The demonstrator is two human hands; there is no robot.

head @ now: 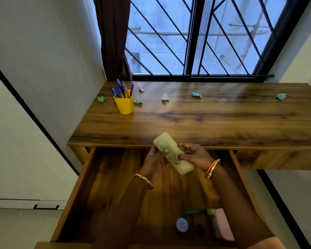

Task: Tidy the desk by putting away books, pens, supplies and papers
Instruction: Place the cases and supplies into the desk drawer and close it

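A pale yellow-green pouch (167, 142) hangs tilted above the open wooden drawer (83, 177), at the desk's front edge. My left hand (153, 163) grips its left side from below and my right hand (194, 154) holds its right side. A yellow cup (124, 105) full of blue pens stands at the desk's back left. Several crumpled paper balls lie along the back of the desk: a green one (101, 99), a teal one (137, 101), a white one (165, 97), another teal one (196, 95).
Inside the drawer near me lie a small blue round item (182, 225), a pink block (223, 225) and a teal pen-like item (196, 212). A barred window and a brown curtain (113, 38) stand behind the desk (205, 119). More paper balls sit at the far right (280, 96) and near the curtain (141, 87).
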